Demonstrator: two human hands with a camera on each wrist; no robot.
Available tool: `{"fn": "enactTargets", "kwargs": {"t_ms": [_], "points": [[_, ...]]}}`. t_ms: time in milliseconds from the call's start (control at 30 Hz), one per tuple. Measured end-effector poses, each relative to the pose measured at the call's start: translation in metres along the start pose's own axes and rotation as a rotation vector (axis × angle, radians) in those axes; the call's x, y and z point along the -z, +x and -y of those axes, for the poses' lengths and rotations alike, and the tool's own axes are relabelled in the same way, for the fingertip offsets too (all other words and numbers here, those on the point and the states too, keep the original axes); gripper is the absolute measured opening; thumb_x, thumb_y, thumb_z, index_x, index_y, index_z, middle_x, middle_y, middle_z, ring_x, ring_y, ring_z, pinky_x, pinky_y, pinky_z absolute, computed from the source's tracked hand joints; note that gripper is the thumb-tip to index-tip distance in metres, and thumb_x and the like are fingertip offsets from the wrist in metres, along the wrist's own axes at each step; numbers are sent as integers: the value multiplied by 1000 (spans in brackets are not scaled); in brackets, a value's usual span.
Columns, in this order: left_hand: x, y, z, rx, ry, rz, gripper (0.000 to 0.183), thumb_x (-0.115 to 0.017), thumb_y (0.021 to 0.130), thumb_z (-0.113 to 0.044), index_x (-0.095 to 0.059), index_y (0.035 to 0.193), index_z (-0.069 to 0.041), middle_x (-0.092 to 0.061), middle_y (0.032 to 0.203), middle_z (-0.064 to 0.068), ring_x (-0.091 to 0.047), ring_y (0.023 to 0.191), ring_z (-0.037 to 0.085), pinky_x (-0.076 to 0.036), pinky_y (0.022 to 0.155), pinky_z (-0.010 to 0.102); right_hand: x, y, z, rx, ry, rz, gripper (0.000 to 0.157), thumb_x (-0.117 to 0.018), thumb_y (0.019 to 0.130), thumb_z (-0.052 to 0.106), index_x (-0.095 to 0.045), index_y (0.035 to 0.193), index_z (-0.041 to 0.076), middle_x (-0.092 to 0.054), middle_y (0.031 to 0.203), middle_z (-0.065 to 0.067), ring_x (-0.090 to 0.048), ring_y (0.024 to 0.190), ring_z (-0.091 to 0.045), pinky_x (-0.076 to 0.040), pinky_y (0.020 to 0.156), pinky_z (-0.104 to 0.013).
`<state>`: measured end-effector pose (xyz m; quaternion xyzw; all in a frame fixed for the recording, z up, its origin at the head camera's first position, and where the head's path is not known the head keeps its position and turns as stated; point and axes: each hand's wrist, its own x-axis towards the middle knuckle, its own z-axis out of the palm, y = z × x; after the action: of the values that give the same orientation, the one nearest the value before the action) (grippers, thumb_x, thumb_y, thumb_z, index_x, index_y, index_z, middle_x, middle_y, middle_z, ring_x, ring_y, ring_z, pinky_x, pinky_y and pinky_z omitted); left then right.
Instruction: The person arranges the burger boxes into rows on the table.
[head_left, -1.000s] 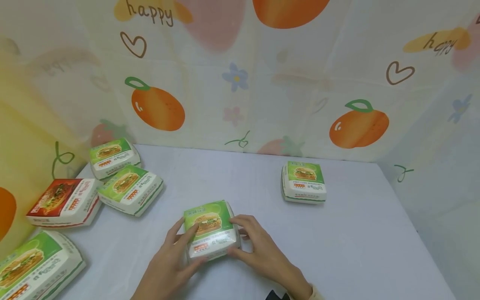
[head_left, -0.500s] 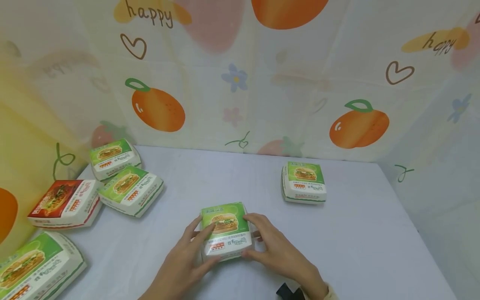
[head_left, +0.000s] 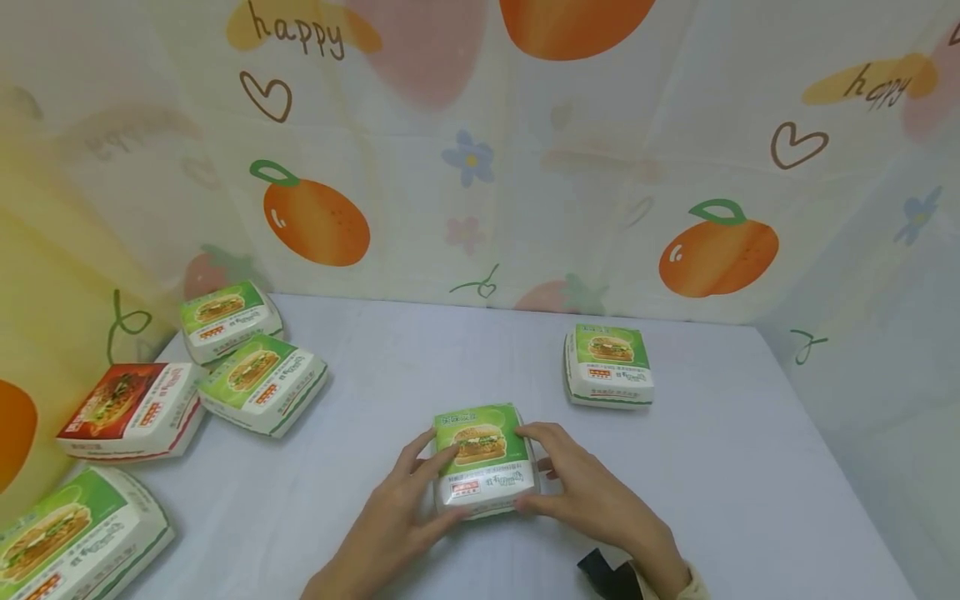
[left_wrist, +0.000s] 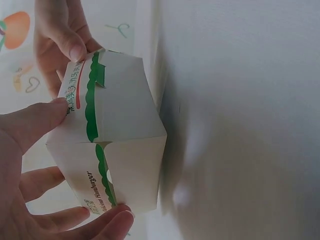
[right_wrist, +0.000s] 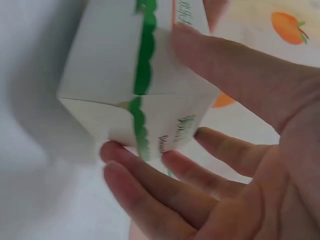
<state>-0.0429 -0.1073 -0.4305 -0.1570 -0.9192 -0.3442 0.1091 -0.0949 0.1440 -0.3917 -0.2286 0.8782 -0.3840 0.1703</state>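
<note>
A green-and-white burger box [head_left: 483,446] with a burger picture on its lid is held between both hands near the middle front of the table. My left hand [head_left: 396,510] grips its left side, thumb on the front edge and fingers along the side. On the right side my right hand [head_left: 596,493] holds it the same way, thumb at the front corner. Both wrist views show the closed carton [left_wrist: 117,97] with green scalloped edging and fingertips on its walls. Whether its base touches the table, I cannot tell.
Another green burger box [head_left: 609,367] stands at the back right. At the left are a red burger box [head_left: 131,410] and green ones, including a box [head_left: 262,383] and a large-looking near box [head_left: 82,533]. A printed cloth [head_left: 480,242] hangs behind the white table [head_left: 420,358].
Both hands have moved to the right with the burger box between them, and the box has turned slightly straighter. The other boxes have stayed put.
</note>
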Motion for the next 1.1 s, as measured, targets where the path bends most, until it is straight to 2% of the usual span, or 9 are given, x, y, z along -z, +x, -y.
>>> {"fn": "enactTargets", "kwargs": {"t_ms": [133,233,367,567,800,933,1100], "points": [[-7,4,-3,46,-66,48,67,-83,79,-31,-57,139,-16,-41,155,7,-64,111,11,-57,93,36,8,-4,-2,-23,-11,16,81,-80,83,36,-38,148,14,-42,150,-6,-63,110,-22,-57,89,-40],[-13,8,-5,50,-80,69,67,-82,80,-34,-56,140,-17,-40,156,6,-63,113,10,-56,94,37,13,-6,-4,-48,-11,30,83,-80,82,35,-36,149,14,-41,150,-7,-63,109,-23,-56,89,-41],[-19,13,-8,44,-89,94,67,-79,82,-39,-55,141,-16,-40,156,6,-62,115,11,-55,98,40,20,-9,-8,-92,13,52,87,-82,81,32,-33,150,11,-38,150,-11,-63,110,-27,-56,89,-45],[-28,20,-11,-8,-115,118,68,-79,83,-37,-54,142,-14,-39,156,5,-62,118,12,-54,100,39,30,-12,-17,-140,53,75,97,-85,78,30,-26,153,8,-34,150,-18,-61,109,-28,-55,87,-43],[-32,28,-16,-26,-139,218,67,-78,86,-31,-49,145,-16,-34,158,6,-56,129,21,-53,102,42,43,-16,-29,-166,124,100,106,-86,76,29,-18,156,9,-23,159,-20,-57,117,-36,-53,93,-50],[-34,31,-17,-44,-143,237,68,-78,86,-29,-48,146,-18,-34,158,6,-52,134,24,-51,104,44,51,-18,-37,-149,161,127,103,-85,77,29,-20,155,11,-24,159,-20,-56,122,-40,-52,95,-54],[-39,35,-18,-74,-147,252,70,-79,84,-28,-48,146,-17,-35,158,7,-52,134,24,-51,104,42,62,-23,-48,-134,215,172,95,-83,80,25,-24,153,12,-25,158,-23,-56,122,-41,-54,94,-52]]}}
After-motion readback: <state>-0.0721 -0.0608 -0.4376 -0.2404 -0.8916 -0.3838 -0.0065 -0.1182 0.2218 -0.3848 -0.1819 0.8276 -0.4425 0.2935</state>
